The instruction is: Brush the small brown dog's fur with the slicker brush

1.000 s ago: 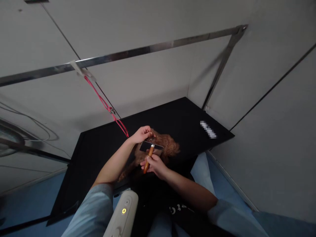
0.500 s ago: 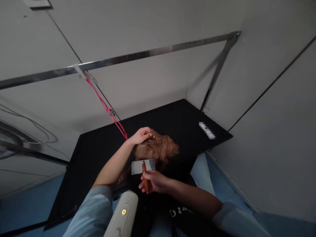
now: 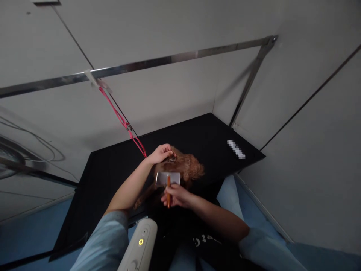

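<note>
A small brown curly-haired dog (image 3: 188,168) stands on a black table (image 3: 113,173). My left hand (image 3: 161,153) is closed on the fur at the dog's head. My right hand (image 3: 177,195) grips the orange handle of a slicker brush (image 3: 168,180), whose flat metal pad lies against the dog's back. A pink leash (image 3: 121,121) runs from the dog's neck up to a metal bar (image 3: 158,61).
A white device with a lit yellow button (image 3: 140,244) sticks up near my chest. The metal bar's post (image 3: 248,84) rises from the table's far right corner. Grey walls close in behind and at right. Blue floor (image 3: 254,214) shows beside the table.
My right hand drew the brush back off the dog toward me half a second ago, then brought it forward onto the dog's back again. The left hand stayed on the head.
</note>
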Motion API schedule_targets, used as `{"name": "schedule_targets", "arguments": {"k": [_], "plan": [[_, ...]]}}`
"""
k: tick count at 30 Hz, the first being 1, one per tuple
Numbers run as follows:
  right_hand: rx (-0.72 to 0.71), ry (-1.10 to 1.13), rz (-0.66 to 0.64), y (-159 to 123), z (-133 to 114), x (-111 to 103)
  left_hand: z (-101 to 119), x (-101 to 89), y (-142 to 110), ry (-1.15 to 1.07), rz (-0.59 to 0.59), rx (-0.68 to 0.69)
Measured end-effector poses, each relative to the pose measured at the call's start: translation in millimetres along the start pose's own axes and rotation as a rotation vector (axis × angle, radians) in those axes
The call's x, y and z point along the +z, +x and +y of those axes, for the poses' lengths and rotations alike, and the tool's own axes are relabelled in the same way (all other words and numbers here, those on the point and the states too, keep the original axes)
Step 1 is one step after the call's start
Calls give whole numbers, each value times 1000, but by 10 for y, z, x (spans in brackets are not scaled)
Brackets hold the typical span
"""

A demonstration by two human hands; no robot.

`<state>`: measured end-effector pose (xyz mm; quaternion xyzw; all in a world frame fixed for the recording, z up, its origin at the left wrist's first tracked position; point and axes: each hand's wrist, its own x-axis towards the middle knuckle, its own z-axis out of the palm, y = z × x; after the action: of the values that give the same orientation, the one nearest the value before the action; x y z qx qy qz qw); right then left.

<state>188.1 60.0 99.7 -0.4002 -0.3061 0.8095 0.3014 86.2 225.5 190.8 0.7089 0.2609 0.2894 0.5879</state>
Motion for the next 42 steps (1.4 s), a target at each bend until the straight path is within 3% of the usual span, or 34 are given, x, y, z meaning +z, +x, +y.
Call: {"name": "schedule_targets", "arguments": {"k": [2,6,8,11,13,15,16,20,25,29,33,35,37,38,42], "plan": [[85,-2,-96,9,1,-9,-12,-10,3,-5,10,-3],[-172,21,61,30,-41,-11,-33,-24,13,-15,22,6],[-95,29,72,38,-30,0,-36,-28,18,-7,14,-1],[79,40,-83,41,8,20,-34,-31,23,22,17,-1],[-43,38,-46,49,-6,21,-34,-26,25,29,21,7],[-191,12,78,62,-41,14,-37,-14,28,22,6,-2],[-200,-4,118,66,-52,11,-39,-6,30,21,-7,-11],[9,-23,-15,61,-18,13,-47,9,38,39,-41,-27],[-174,-36,142,63,-18,-2,-43,9,47,44,-34,-2],[-3,34,-28,37,-20,-24,-45,38,47,58,-55,4],[-170,66,68,41,-20,-45,-69,41,60,95,-45,25],[-72,61,60,51,4,-48,-84,20,71,96,-39,18],[73,43,-51,57,30,-45,-97,-8,82,84,-23,15],[77,42,-85,62,35,-44,-101,-22,87,81,-13,19],[-162,56,45,120,12,-50,-106,-41,100,75,-3,21]]}}
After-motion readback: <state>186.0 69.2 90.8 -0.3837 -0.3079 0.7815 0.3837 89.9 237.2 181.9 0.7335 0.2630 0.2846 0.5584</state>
